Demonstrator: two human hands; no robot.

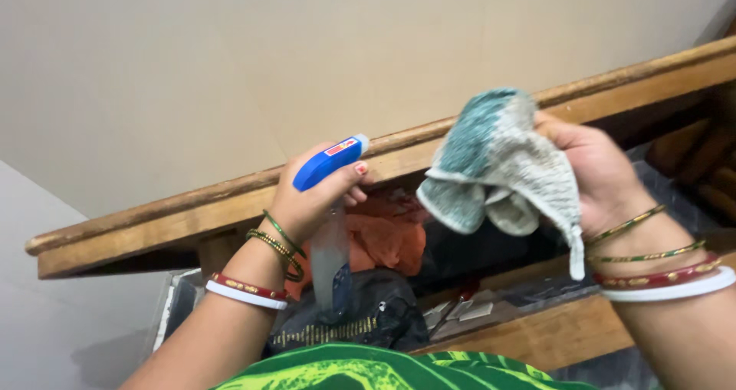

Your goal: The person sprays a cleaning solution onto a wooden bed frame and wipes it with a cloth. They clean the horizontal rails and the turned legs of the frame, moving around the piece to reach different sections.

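Note:
My left hand (310, 198) grips a spray bottle (331, 260) with a blue trigger head and a clear body, its nozzle aimed to the right. My right hand (594, 171) holds a bunched teal and white woven cloth (498, 167) at the same height, a short way in front of the nozzle. One corner of the cloth hangs down past my wrist. Both wrists wear red, white, green and gold bangles.
A wooden rail (192, 213) runs diagonally behind my hands, with a lower wooden bar (552, 332) beneath. Between them lie an orange cloth (387, 233) and a black bag (376, 309). A plain beige wall (230, 68) fills the background. Green patterned clothing (383, 371) shows at the bottom.

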